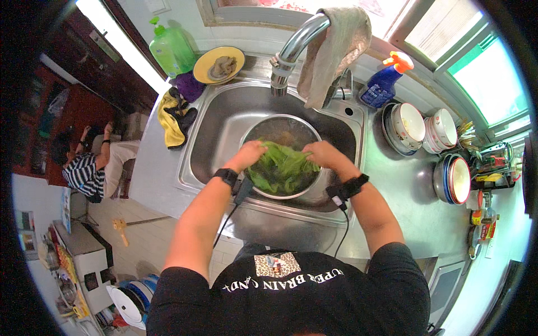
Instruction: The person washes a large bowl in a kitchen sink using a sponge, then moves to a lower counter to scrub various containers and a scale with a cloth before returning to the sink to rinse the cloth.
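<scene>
Leafy green vegetables (283, 166) lie bunched in a round metal basin (317, 126), which stands in the stainless steel sink (218, 109). At the basin's left side my left hand (249, 154) grips the edge of the leaves. On the other side my right hand (325, 154) has its fingers closed on leaves near the rim. Water seems to fill the basin's far part, beyond the greens. Above the sink's back edge arches a chrome faucet (294, 42) with a grey cloth (323, 54) draped over it.
Left of the sink lie yellow-and-black gloves (170, 122), a yellow plate (201, 71) and a green pump bottle (170, 50). A blue spray bottle (378, 88), stacked bowls (410, 122) and more bowls (459, 180) stand right. Another person (90, 168) sits at the far left.
</scene>
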Available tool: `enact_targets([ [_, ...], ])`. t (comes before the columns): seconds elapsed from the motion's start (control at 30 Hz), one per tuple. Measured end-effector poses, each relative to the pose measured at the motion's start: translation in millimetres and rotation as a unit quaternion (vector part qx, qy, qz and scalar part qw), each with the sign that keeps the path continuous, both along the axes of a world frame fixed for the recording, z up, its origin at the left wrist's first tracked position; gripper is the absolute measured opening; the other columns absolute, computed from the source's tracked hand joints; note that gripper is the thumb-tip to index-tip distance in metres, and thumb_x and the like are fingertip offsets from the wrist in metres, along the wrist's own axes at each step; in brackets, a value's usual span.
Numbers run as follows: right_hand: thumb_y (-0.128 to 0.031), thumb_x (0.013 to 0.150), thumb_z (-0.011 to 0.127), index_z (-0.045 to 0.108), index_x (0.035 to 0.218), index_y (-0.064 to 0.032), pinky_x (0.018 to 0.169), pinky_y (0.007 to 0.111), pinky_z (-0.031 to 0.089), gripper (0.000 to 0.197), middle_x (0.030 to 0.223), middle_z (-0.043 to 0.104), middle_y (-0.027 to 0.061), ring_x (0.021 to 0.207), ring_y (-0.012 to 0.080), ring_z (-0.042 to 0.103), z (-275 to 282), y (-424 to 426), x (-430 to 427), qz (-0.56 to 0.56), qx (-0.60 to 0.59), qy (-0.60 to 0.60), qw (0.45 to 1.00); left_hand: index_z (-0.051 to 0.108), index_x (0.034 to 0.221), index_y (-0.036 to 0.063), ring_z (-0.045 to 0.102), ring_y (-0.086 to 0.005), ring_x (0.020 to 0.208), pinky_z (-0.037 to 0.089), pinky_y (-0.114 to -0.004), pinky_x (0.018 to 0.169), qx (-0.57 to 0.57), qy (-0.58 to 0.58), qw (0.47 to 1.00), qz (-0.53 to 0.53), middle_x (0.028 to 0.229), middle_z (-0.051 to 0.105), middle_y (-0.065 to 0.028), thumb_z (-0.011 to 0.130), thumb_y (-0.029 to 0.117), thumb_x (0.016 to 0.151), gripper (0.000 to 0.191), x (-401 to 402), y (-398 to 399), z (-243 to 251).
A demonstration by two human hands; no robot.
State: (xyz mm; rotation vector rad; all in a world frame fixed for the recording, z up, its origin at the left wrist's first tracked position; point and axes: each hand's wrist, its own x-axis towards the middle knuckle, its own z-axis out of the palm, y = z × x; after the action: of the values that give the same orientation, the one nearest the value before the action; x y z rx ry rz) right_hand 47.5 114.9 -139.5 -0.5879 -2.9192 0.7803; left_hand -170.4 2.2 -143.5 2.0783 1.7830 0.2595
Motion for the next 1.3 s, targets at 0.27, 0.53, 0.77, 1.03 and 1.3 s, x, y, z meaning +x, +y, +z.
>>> enact_targets([
  [0.27,-0.014,0.061,0.055,0.053,0.077,-0.0051,0.063,0.031,0.04,0.019,0.073,0.054,0.0131,0.07,0.0276,0.051,97.0,21.1,10.5,-0.096,-0.117,0.088,0.985,0.05,0.087,0.0057,0.047,-0.0101,0.069,0.037,-0.022,0.06,-0.081,-0.496,0.833,0.233,0.076,0.052,0.0005,0.047,0.02,0.072,0.021,-11.1,-6.8,74.4],
  [0.53,-0.017,0.062,0.055,0.052,0.079,-0.0044,0.06,0.031,0.039,0.021,0.071,0.054,0.0129,0.068,0.0242,0.052,130.2,25.9,3.2,-0.047,-0.053,0.073,0.995,0.049,0.077,0.0038,0.041,-0.0067,0.059,0.035,-0.021,0.054,0.097,-0.479,0.844,0.219,0.065,0.047,0.0015,0.048,0.016,0.074,0.012,-9.0,2.4,90.5],
  [0.77,-0.016,0.064,0.053,0.051,0.078,-0.0026,0.06,0.031,0.039,0.019,0.07,0.052,0.0128,0.065,0.0237,0.05,131.9,9.5,-4.9,-0.105,-0.041,0.151,0.982,0.044,0.083,0.0052,0.046,-0.0091,0.071,0.037,-0.022,0.064,0.059,-0.626,0.742,0.231,0.076,0.049,-0.001,0.041,0.017,0.079,0.013,-6.5,0.6,90.9],
  [1.03,-0.014,0.07,0.051,0.051,0.078,-0.0001,0.054,0.025,0.04,0.016,0.067,0.053,0.009,0.059,0.0115,0.05,141.0,-38.3,-55.7,-0.207,-0.248,0.284,0.903,0.039,0.087,0.0064,0.047,-0.0119,0.075,0.039,-0.026,0.069,-0.029,-0.729,0.662,0.171,0.086,0.048,-0.005,0.039,0.018,0.08,0.013,28.1,1.5,108.3],
  [1.3,-0.017,0.067,0.057,0.034,0.11,-0.0028,0.08,0.026,0.034,0.051,0.104,0.043,0.0111,0.094,0.016,0.041,50.5,-31.4,-41.1,-0.092,-0.35,0.397,0.843,0.037,0.084,0.0065,0.047,-0.009,0.068,0.042,-0.021,0.059,0.063,-0.616,0.758,0.205,0.075,0.045,-0.002,0.05,0.007,0.073,0.018,35.2,3.0,118.0],
])
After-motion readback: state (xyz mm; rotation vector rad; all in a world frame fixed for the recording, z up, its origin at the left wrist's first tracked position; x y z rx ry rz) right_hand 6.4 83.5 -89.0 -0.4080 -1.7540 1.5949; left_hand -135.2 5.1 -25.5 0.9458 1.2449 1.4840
